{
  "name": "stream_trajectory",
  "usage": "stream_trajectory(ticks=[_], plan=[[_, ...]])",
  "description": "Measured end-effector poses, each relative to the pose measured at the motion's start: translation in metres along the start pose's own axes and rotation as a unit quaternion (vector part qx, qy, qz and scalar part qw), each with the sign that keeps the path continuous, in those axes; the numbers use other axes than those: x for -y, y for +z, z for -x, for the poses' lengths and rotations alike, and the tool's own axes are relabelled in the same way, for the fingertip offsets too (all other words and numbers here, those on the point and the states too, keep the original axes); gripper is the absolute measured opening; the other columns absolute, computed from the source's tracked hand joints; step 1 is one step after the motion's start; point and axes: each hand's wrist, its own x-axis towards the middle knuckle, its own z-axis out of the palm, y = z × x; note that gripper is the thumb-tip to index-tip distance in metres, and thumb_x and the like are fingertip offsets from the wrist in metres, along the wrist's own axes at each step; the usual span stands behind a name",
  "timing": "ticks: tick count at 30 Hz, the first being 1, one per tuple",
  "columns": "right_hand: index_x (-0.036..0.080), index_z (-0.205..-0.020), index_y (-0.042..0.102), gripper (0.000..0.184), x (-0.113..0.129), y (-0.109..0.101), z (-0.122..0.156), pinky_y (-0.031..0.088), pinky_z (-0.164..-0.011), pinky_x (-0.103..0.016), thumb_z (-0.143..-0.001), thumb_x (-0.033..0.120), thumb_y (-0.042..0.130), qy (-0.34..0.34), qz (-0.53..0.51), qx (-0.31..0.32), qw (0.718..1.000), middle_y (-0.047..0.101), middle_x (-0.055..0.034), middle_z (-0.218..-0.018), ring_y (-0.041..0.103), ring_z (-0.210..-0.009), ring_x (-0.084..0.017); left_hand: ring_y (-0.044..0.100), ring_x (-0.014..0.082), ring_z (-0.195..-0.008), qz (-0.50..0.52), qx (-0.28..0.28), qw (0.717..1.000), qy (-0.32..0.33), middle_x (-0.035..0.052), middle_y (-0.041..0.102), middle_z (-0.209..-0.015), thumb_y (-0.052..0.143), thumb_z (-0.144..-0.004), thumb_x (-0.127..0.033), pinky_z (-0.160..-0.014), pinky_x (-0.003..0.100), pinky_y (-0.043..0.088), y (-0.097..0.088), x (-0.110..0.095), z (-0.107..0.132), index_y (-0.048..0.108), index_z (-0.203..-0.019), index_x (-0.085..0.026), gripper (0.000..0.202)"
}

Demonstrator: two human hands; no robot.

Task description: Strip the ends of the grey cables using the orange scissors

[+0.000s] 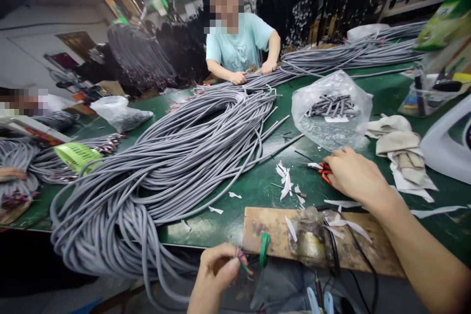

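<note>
Near the table's front edge, my left hand (217,272) is closed, thumb against fingers, on the end of a grey cable. Thin coloured wires (244,261) stick out past its fingertips. My right hand (355,174) reaches over the table with its fingers closed round the orange handles of a pair of scissors (325,171), whose blades point left. Beside the scissors lie white paper scraps (285,181) and a thin screwdriver-like tool. Between my hands, a stained wooden board (257,228) carries a metal-wrapped block (312,243) and a green clip (264,249).
A large coil of grey cables (176,157) fills the left middle. A plastic bag (333,108) of short grey tube pieces stands behind my right hand, with cloth gloves (399,142) and a white jug (449,142) to the right. A co-worker (239,44) handles cables opposite.
</note>
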Motion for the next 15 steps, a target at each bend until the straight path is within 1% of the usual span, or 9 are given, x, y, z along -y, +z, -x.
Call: stream_trajectory(ticks=[1,2,4,6,7,8,11,13,15], plan=[[0.015,-0.077,0.066,0.015,0.005,0.001,0.000,0.037,-0.060,-0.033,-0.075,0.016,0.051,-0.034,-0.017,-0.025,0.999,0.063,-0.0136,-0.080,0.055,-0.084,-0.029,0.053,0.0154,-0.063,-0.097,0.005,0.995,0.038,0.0060,0.061,-0.068,0.061,-0.075,-0.036,-0.057,0.025,0.042,-0.003,-0.001,-0.002,0.070,-0.072,-0.019,0.019],[0.016,-0.078,0.066,0.015,0.012,0.002,0.001,0.038,-0.063,-0.033,-0.077,0.020,0.051,-0.070,-0.047,-0.034,0.996,0.063,-0.0123,-0.081,0.054,-0.085,-0.028,0.056,0.0197,-0.077,-0.196,-0.004,0.977,0.080,0.0077,0.064,-0.081,0.059,-0.077,-0.033,-0.068,0.030,0.044,-0.005,-0.002,-0.007,0.071,-0.081,-0.021,0.017],[0.018,-0.074,0.065,0.015,0.029,0.006,0.002,0.039,-0.065,-0.030,-0.079,0.027,0.054,-0.132,-0.123,0.003,0.984,0.063,-0.0081,-0.076,0.056,-0.078,-0.023,0.050,0.0245,-0.102,-0.359,-0.077,0.918,0.151,0.0082,0.060,-0.107,0.055,-0.079,-0.029,-0.088,0.039,0.038,-0.010,-0.004,-0.026,0.067,-0.099,-0.025,0.023],[0.018,-0.068,0.062,0.013,0.043,0.012,0.005,0.037,-0.061,-0.026,-0.077,0.027,0.058,-0.165,-0.162,0.054,0.971,0.062,-0.0058,-0.071,0.057,-0.071,-0.019,0.048,0.0262,-0.106,-0.463,-0.171,0.854,0.163,0.0095,0.057,-0.113,0.054,-0.080,-0.030,-0.091,0.043,0.037,-0.015,-0.004,-0.050,0.060,-0.110,-0.024,0.032],[0.017,-0.066,0.060,0.013,0.048,0.016,0.006,0.036,-0.060,-0.026,-0.077,0.025,0.058,-0.171,-0.165,0.065,0.969,0.061,-0.0059,-0.070,0.057,-0.070,-0.019,0.051,0.0272,-0.102,-0.499,-0.190,0.833,0.145,0.0106,0.060,-0.108,0.054,-0.080,-0.031,-0.088,0.044,0.039,-0.019,-0.003,-0.060,0.060,-0.110,-0.021,0.033],[0.017,-0.066,0.059,0.013,0.050,0.019,0.006,0.036,-0.059,-0.025,-0.077,0.022,0.057,-0.173,-0.162,0.066,0.969,0.061,-0.0066,-0.070,0.057,-0.070,-0.019,0.054,0.0270,-0.095,-0.522,-0.187,0.823,0.122,0.0107,0.063,-0.098,0.053,-0.080,-0.031,-0.084,0.043,0.041,-0.023,-0.001,-0.068,0.061,-0.107,-0.019,0.031],[0.015,-0.070,0.057,0.013,0.049,0.024,0.006,0.034,-0.059,-0.025,-0.081,0.015,0.049,-0.167,-0.150,0.052,0.973,0.062,-0.0089,-0.073,0.058,-0.072,-0.020,0.061,0.0224,-0.077,-0.524,-0.154,0.834,0.085,0.0080,0.067,-0.082,0.049,-0.083,-0.033,-0.074,0.035,0.047,-0.035,0.001,-0.066,0.066,-0.091,-0.016,0.025],[0.014,-0.080,0.055,0.012,0.045,0.023,0.005,0.034,-0.057,-0.025,-0.082,0.011,0.043,-0.155,-0.153,0.044,0.975,0.061,-0.0083,-0.072,0.058,-0.068,-0.019,0.062,0.0202,-0.074,-0.508,-0.137,0.847,0.081,0.0067,0.068,-0.082,0.050,-0.082,-0.038,-0.070,0.030,0.048,-0.046,-0.001,-0.044,0.068,-0.087,-0.018,0.027],[0.014,-0.091,0.052,0.018,0.043,0.021,0.005,0.034,-0.057,-0.025,-0.082,0.008,0.039,-0.146,-0.167,0.030,0.975,0.061,-0.0069,-0.074,0.058,-0.066,-0.018,0.063,0.0196,-0.073,-0.502,-0.093,0.857,0.068,0.0050,0.068,-0.080,0.053,-0.080,-0.041,-0.067,0.026,0.049,-0.059,-0.005,-0.014,0.069,-0.083,-0.020,0.026]])
